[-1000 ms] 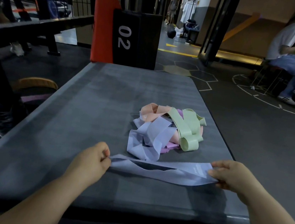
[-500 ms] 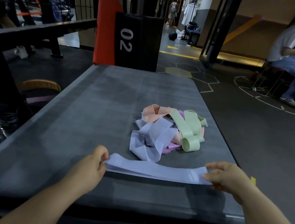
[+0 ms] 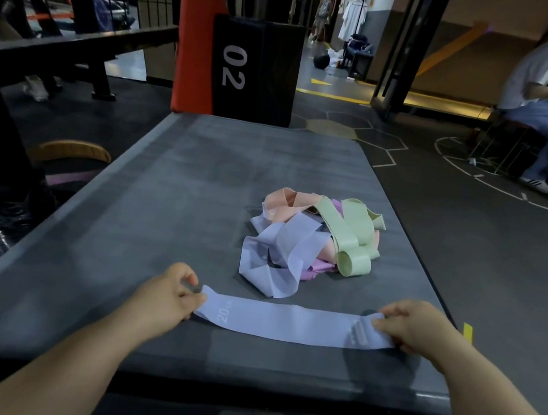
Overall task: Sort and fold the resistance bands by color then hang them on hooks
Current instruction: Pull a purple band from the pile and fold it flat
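Observation:
A lavender resistance band lies flat and straight across the near part of the grey padded box top, printed "20" near its left end. My left hand pinches its left end and my right hand pinches its right end. Behind it sits a tangled pile: another lavender band, a pale green band, a peach band and a purple band mostly buried underneath. No hooks are in view.
A black box marked "02" and an orange pad stand past the far edge. A black bench is at the left. A person sits on a stool at the right. The box drops off to floor on both sides.
The lavender band, loose and gaping a second ago, is now pulled flat and straight between my hands. My hands have spread slightly apart.

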A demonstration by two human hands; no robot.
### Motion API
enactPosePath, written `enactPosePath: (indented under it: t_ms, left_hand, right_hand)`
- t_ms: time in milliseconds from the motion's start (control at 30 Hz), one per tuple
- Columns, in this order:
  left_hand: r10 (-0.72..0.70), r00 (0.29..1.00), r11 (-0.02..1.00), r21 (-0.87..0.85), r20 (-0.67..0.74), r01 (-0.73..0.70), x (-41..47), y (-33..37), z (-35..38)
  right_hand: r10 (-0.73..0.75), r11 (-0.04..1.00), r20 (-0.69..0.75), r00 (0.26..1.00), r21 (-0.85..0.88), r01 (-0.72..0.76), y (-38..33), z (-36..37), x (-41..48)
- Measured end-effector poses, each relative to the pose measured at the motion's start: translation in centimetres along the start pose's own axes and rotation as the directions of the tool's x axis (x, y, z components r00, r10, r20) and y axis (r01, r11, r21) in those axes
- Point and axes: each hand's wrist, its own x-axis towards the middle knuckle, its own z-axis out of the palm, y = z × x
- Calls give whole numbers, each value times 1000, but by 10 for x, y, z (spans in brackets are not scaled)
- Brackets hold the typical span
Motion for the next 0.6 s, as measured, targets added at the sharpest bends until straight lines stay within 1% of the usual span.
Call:
enactPosePath:
  t_ms: [133, 233, 400, 500, 600]
  left_hand:
    - [-23, 1000, 1000, 11, 0, 23, 4, 0, 0]
    - [-37, 999, 999, 5, 10, 37, 4, 4, -1]
    - [-64, 998, 997, -32, -14, 64, 0, 10, 1]
    - [-54, 997, 997, -61, -50, 51, -3, 12, 0]
    - [-115, 993, 969, -221, 7, 114, -5, 16, 0]
  right_hand:
    - [-14, 988, -21, 1000, -153, 10, -3, -2, -2]
    - [-8, 990, -52, 999, -142, 1, -1, -3, -2]
    - [-44, 990, -48, 998, -136, 37, 2, -5, -2]
    - [-41, 999, 6, 999, 1, 41, 1, -5, -4]
    - [-47, 973, 79, 996, 228, 28, -1, -4, -7]
